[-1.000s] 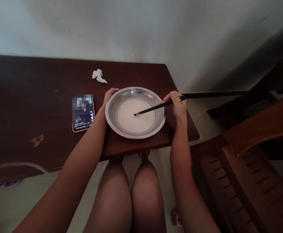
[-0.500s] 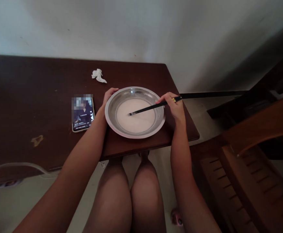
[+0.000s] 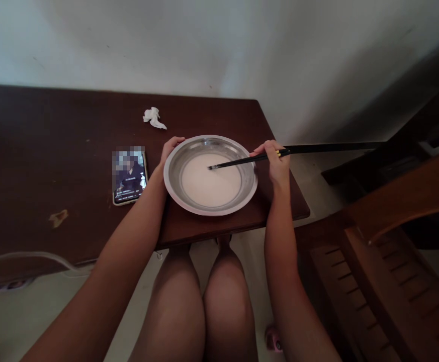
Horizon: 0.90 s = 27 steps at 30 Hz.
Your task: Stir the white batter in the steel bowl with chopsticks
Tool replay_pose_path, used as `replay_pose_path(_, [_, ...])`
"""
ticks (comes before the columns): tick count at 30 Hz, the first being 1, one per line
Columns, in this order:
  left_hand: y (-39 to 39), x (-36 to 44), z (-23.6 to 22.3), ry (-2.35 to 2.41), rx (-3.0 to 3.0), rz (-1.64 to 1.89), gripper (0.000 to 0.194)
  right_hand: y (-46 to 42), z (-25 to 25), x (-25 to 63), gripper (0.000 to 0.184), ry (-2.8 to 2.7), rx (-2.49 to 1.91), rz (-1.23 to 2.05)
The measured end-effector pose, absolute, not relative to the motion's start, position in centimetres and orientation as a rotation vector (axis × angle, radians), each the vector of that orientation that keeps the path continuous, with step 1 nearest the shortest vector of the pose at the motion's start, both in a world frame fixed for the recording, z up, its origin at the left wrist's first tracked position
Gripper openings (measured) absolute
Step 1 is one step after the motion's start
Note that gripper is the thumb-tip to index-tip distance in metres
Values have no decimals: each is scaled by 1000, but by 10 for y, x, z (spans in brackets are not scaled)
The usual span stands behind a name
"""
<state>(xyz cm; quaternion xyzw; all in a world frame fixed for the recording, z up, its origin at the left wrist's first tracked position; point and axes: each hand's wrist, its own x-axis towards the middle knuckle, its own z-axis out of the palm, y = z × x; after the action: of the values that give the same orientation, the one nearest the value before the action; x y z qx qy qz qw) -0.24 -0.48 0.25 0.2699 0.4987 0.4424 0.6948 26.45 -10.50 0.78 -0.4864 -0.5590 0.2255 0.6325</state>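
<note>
In the middle of the frame, a wide metal basin (image 3: pixel 174 173) is sitting on the dark wooden counter (image 3: pixel 72 136), near its front edge and right-hand corner, and is holding a pale, milky liquid (image 3: pixel 211 188). The left hand (image 3: pixel 169 149) is pressing against the outside of the rim at its upper left, probably bracing the basin so that it does not slide or turn; its fingertips are partly hiding behind the rim, so whether they are closing on it cannot be told. On the other side, the right hand (image 3: pixel 277 166) is holding a pair of dark chopsticks (image 3: pixel 236 162), its fingers drawing in narrowly around them near the gold bands. This grip towards the back end is leaving a long stretch reaching over the rim, seemingly so that the tips can meet the liquid while the knuckles are staying clear of it. The sticks are slanting down towards the left at a shallow angle, lying close together. Left of the basin, a phone (image 3: pixel 130 176) is lying with its lit screen facing up, beside the left forearm, apparently within easy sight. A crumpled white tissue (image 3: pixel 153 118) is resting at the upper centre-left, apart from both.
</note>
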Motion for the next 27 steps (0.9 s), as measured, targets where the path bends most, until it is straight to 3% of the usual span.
replay_pose_path(6, [-2,-6,-3,1106,606,959,22,-106,8,263,51,-1355,-1116,672])
replay_pose_path(11, [-2,-4,-3,1094,629,978,13,-102,5,265,50,-1232,-1070,537])
replay_pose_path(18, [0,-4,-4,1104,629,983,26,-105,8,262,49,-1385,-1082,602])
replay_pose_path(22, [2,-7,-5,1080,644,965,25,-102,6,265,52,-1238,-1090,497])
replay_pose_path(27, [4,-7,-9,1084,657,976,25,-104,7,263,52,-1301,-1061,632])
